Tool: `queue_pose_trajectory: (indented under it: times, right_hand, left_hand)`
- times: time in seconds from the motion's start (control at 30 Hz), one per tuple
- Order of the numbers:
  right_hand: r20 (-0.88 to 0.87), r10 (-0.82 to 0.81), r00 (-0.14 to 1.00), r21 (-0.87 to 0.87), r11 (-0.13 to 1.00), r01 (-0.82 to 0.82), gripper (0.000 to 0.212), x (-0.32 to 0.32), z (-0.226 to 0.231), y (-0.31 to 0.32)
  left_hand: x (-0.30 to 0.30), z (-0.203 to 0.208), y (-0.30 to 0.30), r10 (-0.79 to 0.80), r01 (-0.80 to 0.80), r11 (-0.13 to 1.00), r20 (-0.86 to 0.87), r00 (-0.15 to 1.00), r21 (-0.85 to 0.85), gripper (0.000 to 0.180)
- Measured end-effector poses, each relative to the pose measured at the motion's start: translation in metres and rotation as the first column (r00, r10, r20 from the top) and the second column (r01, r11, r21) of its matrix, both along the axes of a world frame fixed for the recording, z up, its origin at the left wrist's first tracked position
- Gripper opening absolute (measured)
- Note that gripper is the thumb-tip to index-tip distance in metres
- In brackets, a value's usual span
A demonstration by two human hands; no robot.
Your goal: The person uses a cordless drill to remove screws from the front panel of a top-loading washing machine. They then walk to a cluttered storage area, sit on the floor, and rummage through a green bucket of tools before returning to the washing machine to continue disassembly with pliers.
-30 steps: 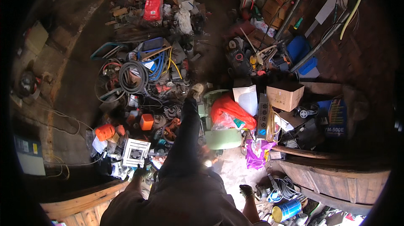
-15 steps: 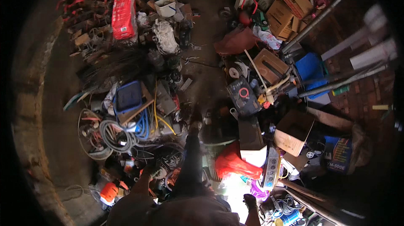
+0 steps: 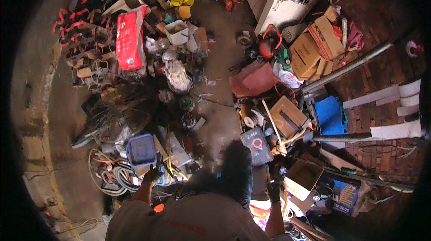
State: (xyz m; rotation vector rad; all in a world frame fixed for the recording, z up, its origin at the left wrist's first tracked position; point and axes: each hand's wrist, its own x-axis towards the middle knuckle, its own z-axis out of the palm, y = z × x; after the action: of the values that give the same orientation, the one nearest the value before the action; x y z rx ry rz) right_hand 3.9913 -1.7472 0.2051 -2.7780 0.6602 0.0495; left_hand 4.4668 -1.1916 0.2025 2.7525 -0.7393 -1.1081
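Observation:
My left hand [image 3: 153, 176], in a dark and pale work glove, hovers by the lower edge of a blue plastic tub [image 3: 141, 150]. Its fingers look spread, and I make out nothing held in them. Coiled grey hose [image 3: 122, 179] lies just to the left of it, and a yellow strip [image 3: 170, 167] to its right. On the other side of my body, my gloved right hand [image 3: 273, 191] hangs beside an open cardboard box [image 3: 300, 178]. Shadow hides how its fingers are set. My dark-trousered leg [image 3: 240, 171] is stepping forward between the heaps.
A dirt path [image 3: 220, 110] runs between cluttered piles. On the left are a red and white sack [image 3: 129, 39] and a white bucket [image 3: 177, 32]. To the right lie a dark case [image 3: 257, 144], cartons [image 3: 305, 54] and a long metal pole [image 3: 348, 67].
I have moved forward, so the piles sit lower in view. My left hand has left the dark clutter and come up to the blue tub; my right hand has risen beside the box.

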Motion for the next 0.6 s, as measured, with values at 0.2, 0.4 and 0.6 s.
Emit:
queue_pose_trajectory:
  times: [0.2,0.4,0.6]
  right_hand:
    - [-0.444,-0.403,0.800,0.549,0.583,0.599,0.022,0.045,-0.023,-0.030]
    - [-0.502,-0.402,0.766,0.651,0.408,0.640,0.037,0.192,-0.052,-0.169]
    - [-0.486,-0.551,0.679,0.822,-0.023,0.570,0.045,0.369,-0.051,-0.360]
  left_hand:
    - [0.126,0.009,-0.141,0.128,-0.115,0.986,-0.103,0.986,0.117,0.053]
    - [0.169,-0.025,-0.202,0.310,-0.307,0.950,0.052,0.949,-0.054,0.047]
    - [0.258,0.000,-0.290,0.404,-0.389,0.915,-0.192,0.894,0.110,0.077]
